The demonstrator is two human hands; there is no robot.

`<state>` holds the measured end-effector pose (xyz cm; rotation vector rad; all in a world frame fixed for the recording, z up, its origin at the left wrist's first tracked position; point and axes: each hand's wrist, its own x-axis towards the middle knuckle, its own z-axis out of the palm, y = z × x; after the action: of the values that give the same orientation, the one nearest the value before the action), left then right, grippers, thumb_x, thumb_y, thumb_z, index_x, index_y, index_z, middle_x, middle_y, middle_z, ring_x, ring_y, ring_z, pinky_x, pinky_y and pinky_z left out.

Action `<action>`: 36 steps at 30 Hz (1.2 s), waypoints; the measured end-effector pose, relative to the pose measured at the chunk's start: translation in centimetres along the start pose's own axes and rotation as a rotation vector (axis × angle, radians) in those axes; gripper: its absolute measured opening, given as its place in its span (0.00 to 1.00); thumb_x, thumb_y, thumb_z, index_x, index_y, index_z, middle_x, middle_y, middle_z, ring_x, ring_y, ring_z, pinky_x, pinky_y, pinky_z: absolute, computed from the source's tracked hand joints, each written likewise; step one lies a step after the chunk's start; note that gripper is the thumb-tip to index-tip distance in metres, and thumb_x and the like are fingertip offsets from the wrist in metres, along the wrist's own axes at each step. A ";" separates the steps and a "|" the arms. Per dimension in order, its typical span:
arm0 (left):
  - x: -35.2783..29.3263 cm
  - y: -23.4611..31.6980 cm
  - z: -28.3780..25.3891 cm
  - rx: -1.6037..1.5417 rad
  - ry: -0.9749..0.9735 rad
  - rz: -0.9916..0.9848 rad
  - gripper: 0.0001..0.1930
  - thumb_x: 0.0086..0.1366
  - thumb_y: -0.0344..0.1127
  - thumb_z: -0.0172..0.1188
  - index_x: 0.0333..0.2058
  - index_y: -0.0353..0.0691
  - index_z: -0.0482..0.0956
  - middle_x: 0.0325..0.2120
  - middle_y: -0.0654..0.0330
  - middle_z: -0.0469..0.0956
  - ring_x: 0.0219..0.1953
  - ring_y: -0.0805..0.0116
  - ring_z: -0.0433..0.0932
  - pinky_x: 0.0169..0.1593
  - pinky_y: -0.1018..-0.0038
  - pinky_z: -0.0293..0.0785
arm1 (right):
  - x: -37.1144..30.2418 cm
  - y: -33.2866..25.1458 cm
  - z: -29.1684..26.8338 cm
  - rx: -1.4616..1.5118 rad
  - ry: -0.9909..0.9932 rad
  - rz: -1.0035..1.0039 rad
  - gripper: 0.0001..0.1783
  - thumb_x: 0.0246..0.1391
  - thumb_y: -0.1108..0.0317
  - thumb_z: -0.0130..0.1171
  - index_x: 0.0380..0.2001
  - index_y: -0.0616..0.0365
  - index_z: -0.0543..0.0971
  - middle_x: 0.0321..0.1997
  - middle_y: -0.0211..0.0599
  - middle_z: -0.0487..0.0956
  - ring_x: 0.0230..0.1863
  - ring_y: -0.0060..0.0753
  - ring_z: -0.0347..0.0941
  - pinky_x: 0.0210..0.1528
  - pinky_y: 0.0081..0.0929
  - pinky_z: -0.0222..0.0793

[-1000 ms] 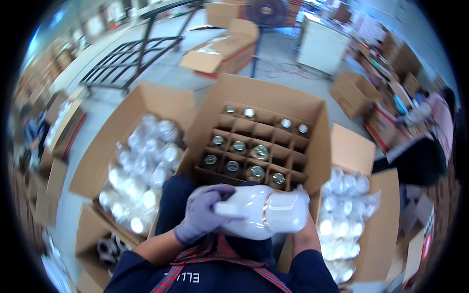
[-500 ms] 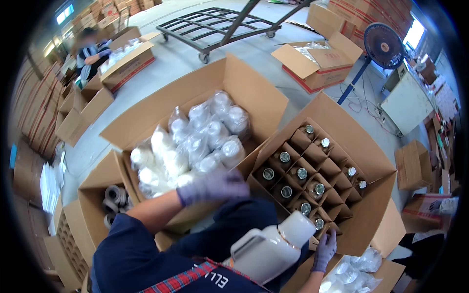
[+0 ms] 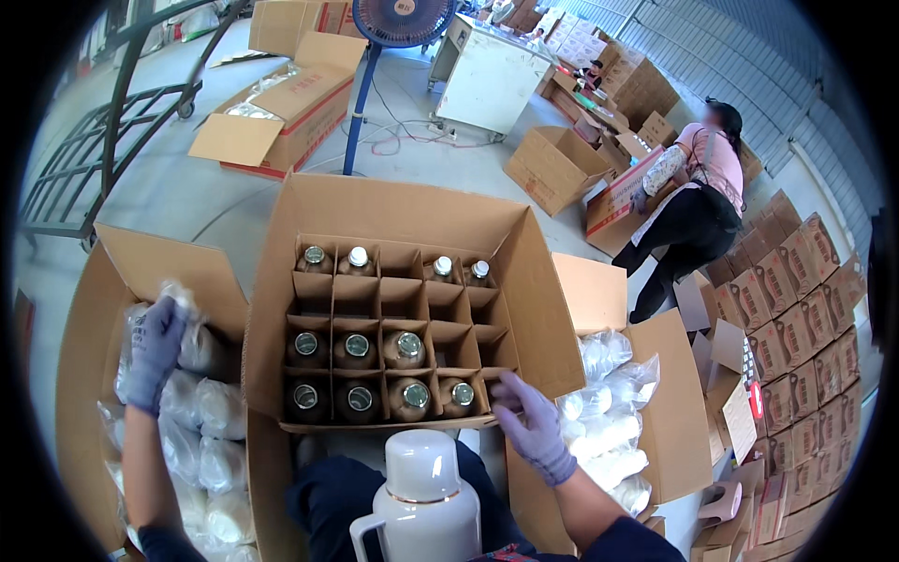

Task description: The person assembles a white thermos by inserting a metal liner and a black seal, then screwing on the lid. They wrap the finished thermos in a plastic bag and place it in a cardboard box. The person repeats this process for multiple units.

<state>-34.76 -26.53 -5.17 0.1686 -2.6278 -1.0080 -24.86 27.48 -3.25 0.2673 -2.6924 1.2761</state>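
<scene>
My left hand (image 3: 154, 354) is in the carton (image 3: 80, 375) on the left. Its fingers close on the clear plastic of a bagged white part (image 3: 178, 298), and more bagged white parts (image 3: 225, 409) lie below it. My right hand (image 3: 536, 429) hangs with fingers apart at the front right corner of the divided carton (image 3: 403, 206), holding nothing. Cardboard cells there hold several bottle-like pieces with shiny round mouths (image 3: 357, 346), some with white tops (image 3: 358, 256). A white vacuum jug (image 3: 421, 510) with a side handle stands upright at my lap, touched by neither hand.
On the right, another carton (image 3: 679, 412) holds bagged white parts. A blue stand fan (image 3: 403, 19), an open carton (image 3: 290, 108) and a wheeled metal rack (image 3: 103, 140) are beyond. A co-worker (image 3: 698, 197) bends over a box at the right, near stacked cartons (image 3: 796, 365).
The view has swung to the right. My left hand has gone from a blurred sweep over the bagged parts to a grip on one bag. My right hand has come off the divided carton's edge.
</scene>
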 end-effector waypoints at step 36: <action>-6.6 19.8 10.0 -0.540 0.052 0.052 0.23 0.59 0.25 0.60 0.55 0.30 0.74 0.45 0.54 0.81 0.47 0.70 0.79 0.52 0.74 0.74 | 17.8 2.2 7.7 1.361 -0.288 0.297 0.23 0.60 0.58 0.56 0.56 0.54 0.70 0.63 0.36 0.70 0.62 0.45 0.66 0.62 0.40 0.63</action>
<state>-31.82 -4.10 -0.61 -0.0017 -2.2025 -1.6174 -43.10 21.17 -5.94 0.1715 -1.5484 3.1274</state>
